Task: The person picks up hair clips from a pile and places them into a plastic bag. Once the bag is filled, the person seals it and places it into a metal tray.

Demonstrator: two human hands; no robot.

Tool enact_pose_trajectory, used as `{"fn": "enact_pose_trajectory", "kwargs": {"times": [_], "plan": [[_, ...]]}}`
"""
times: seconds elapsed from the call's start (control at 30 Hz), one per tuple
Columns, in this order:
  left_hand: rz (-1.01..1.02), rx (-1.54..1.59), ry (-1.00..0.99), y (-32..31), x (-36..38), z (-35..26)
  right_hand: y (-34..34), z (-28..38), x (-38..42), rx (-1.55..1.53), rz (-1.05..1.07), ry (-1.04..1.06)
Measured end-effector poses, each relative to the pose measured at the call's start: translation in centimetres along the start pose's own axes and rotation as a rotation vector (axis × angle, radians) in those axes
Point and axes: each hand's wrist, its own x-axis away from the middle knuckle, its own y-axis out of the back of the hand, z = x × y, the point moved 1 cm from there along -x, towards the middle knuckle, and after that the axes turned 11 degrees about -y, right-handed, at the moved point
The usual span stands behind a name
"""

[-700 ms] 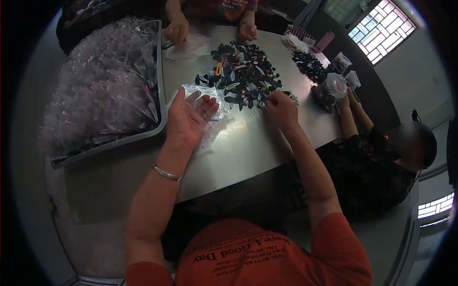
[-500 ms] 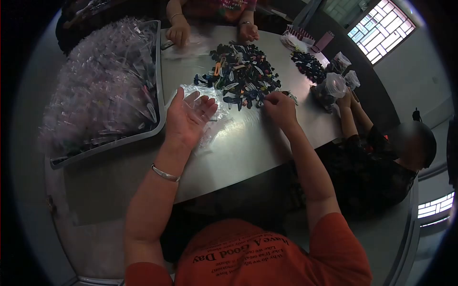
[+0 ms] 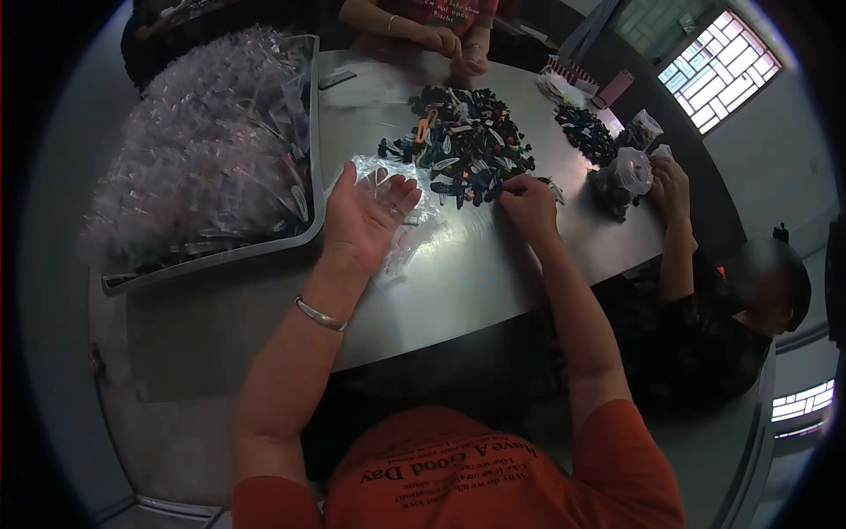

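A heap of hair clips (image 3: 476,141), mostly dark with some white and coloured ones, lies on the metal table. My left hand (image 3: 363,220) is palm up just left of the heap, its fingers apart and slightly curled. Clear plastic bags (image 3: 412,251) lie under and beside it; a shiny patch by its fingers may be clear film. At the heap's near right edge, my right hand (image 3: 533,207) is closed in a pinch. Its fingertips touch the dark clips, but what they hold is hidden.
A grey-rimmed tray (image 3: 315,141) heaped with clear packets stands left on the metal table (image 3: 449,300). Across the table are another person's hands (image 3: 454,53). On the right, a co-worker's hand (image 3: 671,189) is beside a plastic bag (image 3: 630,172) and a second dark pile (image 3: 586,132).
The whole view has shifted slightly. My hands keep nearly the same pose by the heap. The person opposite has brought both hands together; the right co-worker's hand has shifted beside the bag.
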Motion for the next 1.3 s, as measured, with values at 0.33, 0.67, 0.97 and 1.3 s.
{"fn": "enact_pose_trajectory", "kwargs": {"times": [0.33,0.67,0.97,1.3], "plan": [[-0.059,0.013,-0.012,-0.8,0.6,0.0,2.6,3.5,2.3,-0.524,0.315,-0.023],[-0.065,0.085,-0.058,-1.4,1.0,-0.1,3.5,12.8,9.3,-0.677,0.724,0.032],[-0.051,0.117,-0.095,-1.5,1.0,-0.8,1.8,13.2,10.5,-0.416,0.215,0.465],[-0.005,0.168,-0.086,-1.3,1.2,-1.0,1.6,16.1,9.8,-0.462,0.104,0.588]]}}
